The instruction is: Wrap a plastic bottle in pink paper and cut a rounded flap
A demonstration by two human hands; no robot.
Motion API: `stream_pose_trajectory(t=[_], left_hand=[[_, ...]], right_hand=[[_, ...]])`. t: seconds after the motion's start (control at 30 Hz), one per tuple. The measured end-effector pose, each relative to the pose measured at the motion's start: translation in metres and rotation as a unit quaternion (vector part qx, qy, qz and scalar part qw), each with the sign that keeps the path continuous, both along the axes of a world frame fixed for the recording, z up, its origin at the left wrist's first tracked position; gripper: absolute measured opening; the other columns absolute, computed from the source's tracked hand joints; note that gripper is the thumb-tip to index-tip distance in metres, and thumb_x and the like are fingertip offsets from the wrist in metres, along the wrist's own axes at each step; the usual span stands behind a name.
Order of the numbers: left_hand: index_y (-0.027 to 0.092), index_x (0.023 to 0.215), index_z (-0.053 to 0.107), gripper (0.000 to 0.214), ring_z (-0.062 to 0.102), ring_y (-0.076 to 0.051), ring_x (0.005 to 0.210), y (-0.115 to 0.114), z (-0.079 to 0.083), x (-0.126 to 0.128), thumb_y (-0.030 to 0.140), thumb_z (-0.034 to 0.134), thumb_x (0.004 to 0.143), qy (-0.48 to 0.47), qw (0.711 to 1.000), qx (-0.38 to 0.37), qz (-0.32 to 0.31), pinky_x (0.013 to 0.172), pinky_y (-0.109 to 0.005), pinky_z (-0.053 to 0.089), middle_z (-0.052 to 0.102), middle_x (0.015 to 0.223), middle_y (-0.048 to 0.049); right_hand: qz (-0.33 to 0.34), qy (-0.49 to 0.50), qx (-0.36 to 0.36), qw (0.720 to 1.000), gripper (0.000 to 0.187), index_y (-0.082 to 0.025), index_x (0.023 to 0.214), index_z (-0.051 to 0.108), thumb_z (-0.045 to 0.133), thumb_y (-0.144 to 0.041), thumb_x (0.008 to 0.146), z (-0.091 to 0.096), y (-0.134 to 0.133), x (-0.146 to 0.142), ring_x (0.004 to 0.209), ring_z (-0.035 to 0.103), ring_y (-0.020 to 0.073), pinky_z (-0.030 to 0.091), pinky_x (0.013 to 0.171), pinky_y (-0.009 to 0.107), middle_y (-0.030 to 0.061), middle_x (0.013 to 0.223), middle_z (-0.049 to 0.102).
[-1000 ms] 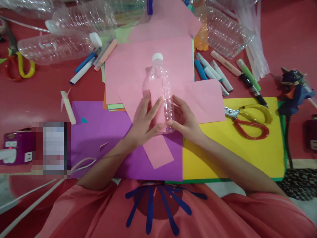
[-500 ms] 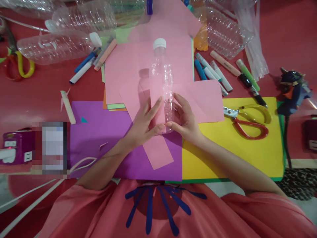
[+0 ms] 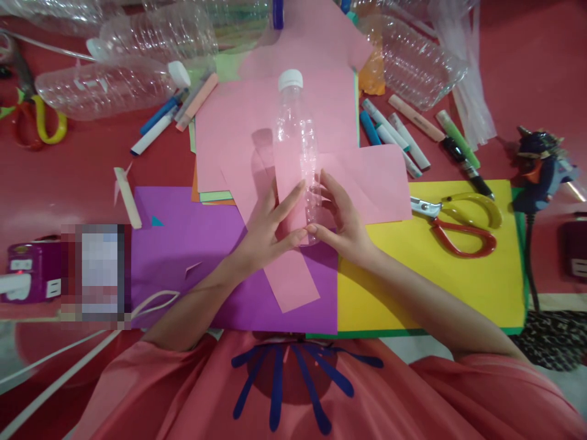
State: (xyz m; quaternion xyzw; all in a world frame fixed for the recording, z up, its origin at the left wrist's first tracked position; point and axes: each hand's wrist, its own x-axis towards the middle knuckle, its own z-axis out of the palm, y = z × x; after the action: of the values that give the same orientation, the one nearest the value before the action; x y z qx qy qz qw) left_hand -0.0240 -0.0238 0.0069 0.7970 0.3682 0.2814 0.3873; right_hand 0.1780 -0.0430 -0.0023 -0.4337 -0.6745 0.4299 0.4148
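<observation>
A clear plastic bottle (image 3: pixel 310 143) with a white cap (image 3: pixel 290 79) is between my two hands, its cap pointing away from me. My left hand (image 3: pixel 274 229) grips its lower left side, fingers curled and thumb near the base. From the right, my right hand (image 3: pixel 343 223) holds the lower part, its thumb tip meeting the left thumb. A pink band shows along the bottle's left half; I cannot tell whether this paper lies against the bottle or shows through it. Under the hands lies a slanting strip of pink paper (image 3: pixel 296 284), and another pink piece (image 3: pixel 373 183) extends right.
Purple paper (image 3: pixel 183 244) and yellow paper (image 3: pixel 413 293) cover the near table. Scissors (image 3: pixel 463 223) rest on the yellow sheet. Markers (image 3: pixel 389 131), a glue gun (image 3: pixel 543 159) and glue sticks (image 3: pixel 472 91) lie right. More bottles (image 3: pixel 107 88) and scissors (image 3: pixel 41 119) lie left.
The top of the bottle has tipped slightly to the left while both hands keep their hold on its lower part. Otherwise the table looks the same.
</observation>
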Motion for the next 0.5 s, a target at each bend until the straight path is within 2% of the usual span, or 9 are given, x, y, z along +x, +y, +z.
stream_pose_trajectory(t=[0.1,0.2,0.3,0.4,0.5], left_hand=[[0.048,0.154,0.013,0.075,0.014,-0.032,0.154,-0.001,-0.001,-0.001,0.062,0.052,0.090,-0.004,1.000,-0.011,0.014,0.123,-0.058,0.024,0.016,0.167,0.0018],[0.051,0.153,0.012,0.080,0.009,-0.032,0.155,-0.003,0.001,-0.001,0.058,0.059,0.088,-0.017,0.998,-0.038,0.036,0.125,-0.058,0.019,0.019,0.166,0.0064],[0.051,0.152,0.015,0.083,0.007,-0.031,0.155,-0.003,0.003,0.001,0.055,0.065,0.085,-0.065,0.994,-0.070,0.044,0.127,-0.057,0.018,0.020,0.165,0.0082],[0.052,0.151,0.013,0.093,0.006,-0.029,0.156,-0.001,0.003,0.001,0.056,0.072,0.079,-0.102,0.987,-0.111,0.055,0.128,-0.055,0.022,0.014,0.166,0.0101],[0.050,0.152,0.010,0.090,0.003,-0.027,0.156,0.002,-0.001,0.001,0.056,0.067,0.083,-0.117,0.982,-0.135,0.063,0.127,-0.054,0.027,0.014,0.166,0.0094]], right_hand=[[0.005,-0.040,0.038,0.998,0.060,-0.041,0.149,0.039,0.056,-0.051,0.092,0.004,-0.002,-0.001,0.148,0.032,0.0291,0.034,0.119,0.055,0.0014,0.160,0.034],[0.004,-0.052,0.059,0.997,0.046,-0.041,0.140,0.052,0.053,-0.048,0.095,0.006,-0.003,-0.002,0.148,0.033,0.0294,0.031,0.120,0.057,-0.0003,0.160,0.033],[0.003,-0.058,0.046,0.997,0.045,-0.038,0.137,0.056,0.054,-0.050,0.093,0.008,-0.003,-0.003,0.148,0.034,0.0297,0.032,0.120,0.058,0.0017,0.158,0.038],[0.009,-0.050,0.023,0.998,0.047,-0.036,0.135,0.058,0.055,-0.053,0.092,0.012,-0.002,-0.003,0.149,0.033,0.0298,0.033,0.119,0.059,0.0046,0.151,0.048],[0.031,-0.026,-0.002,0.999,0.048,-0.035,0.136,0.058,0.055,-0.054,0.092,0.015,-0.002,-0.003,0.149,0.032,0.0273,0.036,0.118,0.055,0.0046,0.145,0.055]])
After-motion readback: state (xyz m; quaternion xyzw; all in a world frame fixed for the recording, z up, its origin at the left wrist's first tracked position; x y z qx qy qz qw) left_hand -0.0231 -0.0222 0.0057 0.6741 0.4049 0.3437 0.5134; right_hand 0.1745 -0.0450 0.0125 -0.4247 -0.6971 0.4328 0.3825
